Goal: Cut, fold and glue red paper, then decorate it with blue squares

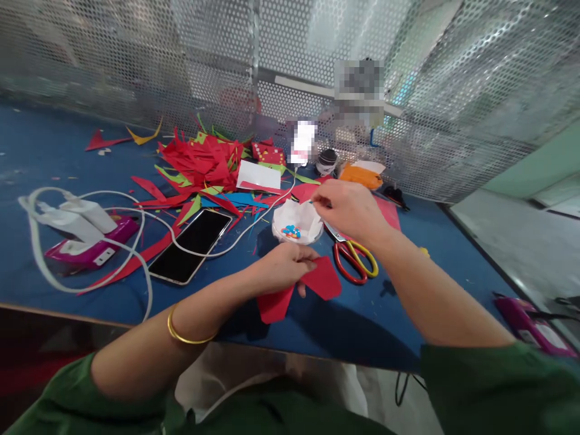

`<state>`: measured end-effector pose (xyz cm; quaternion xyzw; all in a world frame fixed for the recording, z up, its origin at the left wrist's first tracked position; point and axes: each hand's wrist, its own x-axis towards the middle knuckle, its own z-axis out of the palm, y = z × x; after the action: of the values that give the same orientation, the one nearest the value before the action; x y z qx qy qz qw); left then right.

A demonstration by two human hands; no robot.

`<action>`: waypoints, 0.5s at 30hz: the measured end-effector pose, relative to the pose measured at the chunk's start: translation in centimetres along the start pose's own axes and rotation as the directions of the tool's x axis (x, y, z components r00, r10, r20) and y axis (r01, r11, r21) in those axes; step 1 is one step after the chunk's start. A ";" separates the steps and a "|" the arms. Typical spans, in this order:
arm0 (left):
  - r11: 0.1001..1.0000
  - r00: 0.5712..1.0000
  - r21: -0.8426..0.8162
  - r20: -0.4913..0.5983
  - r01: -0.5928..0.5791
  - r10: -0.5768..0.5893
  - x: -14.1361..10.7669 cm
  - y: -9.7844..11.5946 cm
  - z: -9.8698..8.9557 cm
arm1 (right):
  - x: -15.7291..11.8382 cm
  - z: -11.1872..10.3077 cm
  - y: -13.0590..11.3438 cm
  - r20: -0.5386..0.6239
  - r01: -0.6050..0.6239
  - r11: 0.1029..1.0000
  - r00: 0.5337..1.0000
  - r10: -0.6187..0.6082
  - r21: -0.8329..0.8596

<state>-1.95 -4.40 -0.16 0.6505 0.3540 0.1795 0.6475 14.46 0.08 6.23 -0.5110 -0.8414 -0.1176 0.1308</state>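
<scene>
My left hand (287, 267) is closed on a folded red piece (322, 279), whose two flaps spread to either side of the fingers near the table's front edge. Just beyond it stands a white-lined bowl (312, 225) with small blue and orange bits (290, 231) inside. My right hand (339, 204) is above the bowl's right rim with its fingertips pinched together; what they hold, if anything, is too small to tell. Scissors with red and yellow handles (356, 261) lie below my right hand, blades toward the bowl.
A black-screened phone (191, 244) and a purple power strip (97, 244) with white cables lie at left. Behind them is a heap of red and green scraps (203, 160). A lit phone (302, 142), a dark jar (326, 162) and an orange packet (361, 175) stand near the mesh partition.
</scene>
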 end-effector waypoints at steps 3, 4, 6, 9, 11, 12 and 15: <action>0.999 0.998 -0.043 -0.061 -0.002 -0.001 0.0 0.3 0.2 | -3.9 -0.6 -0.4 -0.349 -0.124 0.931 0.903 0.250 0.344; 0.999 0.996 -0.041 -0.084 -0.005 0.001 0.0 0.4 0.2 | -5.3 -0.4 -0.6 -0.380 -0.170 0.885 0.856 0.350 0.433; 0.999 0.993 -0.037 -0.121 -0.015 0.011 -0.1 0.6 0.3 | -7.9 0.3 -0.6 -0.303 -0.261 0.757 0.801 0.516 0.598; 0.998 0.988 -0.065 -0.156 -0.018 0.007 -0.1 0.8 0.4 | -10.5 1.7 -0.4 -0.079 -0.356 0.552 0.786 0.613 0.754; 0.997 0.983 -0.080 -0.185 -0.021 0.006 0.0 0.7 0.3 | -11.3 2.5 -0.1 0.030 -0.367 0.435 0.792 0.610 0.822; 0.996 0.980 -0.084 -0.201 -0.023 0.006 0.1 0.7 0.3 | -11.4 2.8 -0.1 0.071 -0.361 0.385 0.802 0.593 0.850; 0.996 0.967 -0.082 -0.256 -0.029 0.007 0.2 0.7 0.0 | -11.6 3.2 -0.5 0.172 -0.347 0.297 0.857 0.485 0.890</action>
<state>-1.66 -4.15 0.49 0.5970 0.4207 0.2825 0.6219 18.86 -8.74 -0.78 -0.5508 -0.5974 0.3549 0.4624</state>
